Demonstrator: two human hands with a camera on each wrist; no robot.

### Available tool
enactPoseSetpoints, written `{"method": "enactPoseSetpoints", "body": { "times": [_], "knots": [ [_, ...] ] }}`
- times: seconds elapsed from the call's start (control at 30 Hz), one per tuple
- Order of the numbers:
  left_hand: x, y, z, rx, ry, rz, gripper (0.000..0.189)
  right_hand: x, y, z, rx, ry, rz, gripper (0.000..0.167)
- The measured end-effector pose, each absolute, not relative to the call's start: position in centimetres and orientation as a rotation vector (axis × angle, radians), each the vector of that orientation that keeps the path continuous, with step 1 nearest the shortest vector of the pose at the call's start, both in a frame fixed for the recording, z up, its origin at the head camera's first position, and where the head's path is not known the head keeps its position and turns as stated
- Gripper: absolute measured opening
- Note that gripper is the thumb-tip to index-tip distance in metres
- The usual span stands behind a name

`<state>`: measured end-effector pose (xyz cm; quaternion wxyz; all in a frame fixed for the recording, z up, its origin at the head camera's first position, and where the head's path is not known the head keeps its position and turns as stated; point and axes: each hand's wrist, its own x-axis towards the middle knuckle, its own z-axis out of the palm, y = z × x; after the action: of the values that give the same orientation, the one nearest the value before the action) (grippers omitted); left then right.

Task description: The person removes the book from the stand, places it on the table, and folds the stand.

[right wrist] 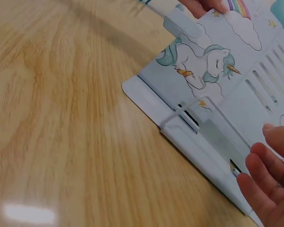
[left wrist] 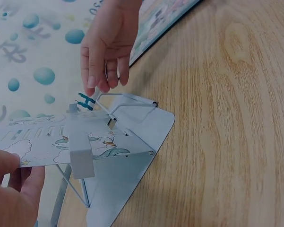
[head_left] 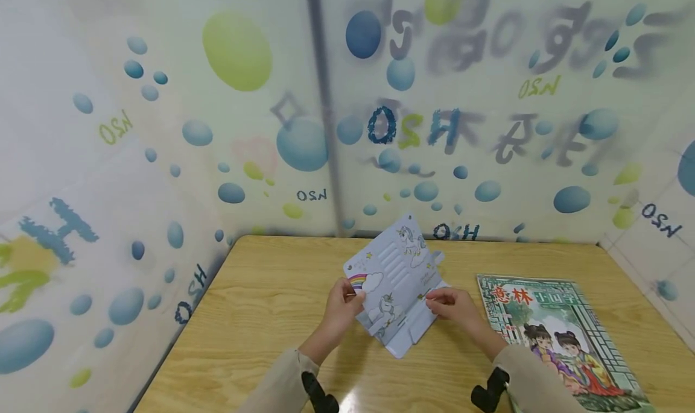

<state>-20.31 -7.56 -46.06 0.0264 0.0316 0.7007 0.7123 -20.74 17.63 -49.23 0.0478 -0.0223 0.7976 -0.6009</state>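
A white book stand (head_left: 399, 268) with unicorns, a rainbow and a row of slots stands tilted on the table. My left hand (head_left: 343, 304) pinches the left edge of its back panel, thumb in front and fingers behind. Below the panel, its flat base plate (left wrist: 118, 189) and thin wire supports show in the left wrist view. My right hand (head_left: 458, 309) is at the lower right side of the stand. In the right wrist view its relaxed fingers (right wrist: 262, 170) lie beside a bent wire bar (right wrist: 227, 120) across the lower front, gripping nothing.
On the right of the wooden table (head_left: 244, 316) lies a magazine (head_left: 564, 346) with two illustrated figures on its cover, partly under the right forearm. A pale curtain (head_left: 260, 129) printed with blue and green bubbles hangs behind the table's back edge.
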Motion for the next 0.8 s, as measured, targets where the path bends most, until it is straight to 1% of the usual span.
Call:
{"method": "enactPoseSetpoints", "body": {
  "times": [0.17,0.4,0.6,0.8],
  "knots": [
    [-20.3,-7.6,-46.1,0.083,2.156,2.210,0.017,-20.7,16.6,-50.3,-0.039,2.433,-1.880,0.024],
    [-20.1,-7.5,-45.9,0.096,2.133,2.224,0.017,-20.6,15.1,-51.5,0.189,2.356,-2.068,0.020],
    [-20.2,-7.5,-45.9,0.073,2.118,2.232,0.018,-20.7,14.4,-51.7,0.290,2.334,-2.137,0.017],
    [-20.3,-7.5,-45.6,0.031,2.084,2.222,0.017,-21.0,14.5,-51.6,0.331,2.278,-2.161,0.017]
  ]
}}
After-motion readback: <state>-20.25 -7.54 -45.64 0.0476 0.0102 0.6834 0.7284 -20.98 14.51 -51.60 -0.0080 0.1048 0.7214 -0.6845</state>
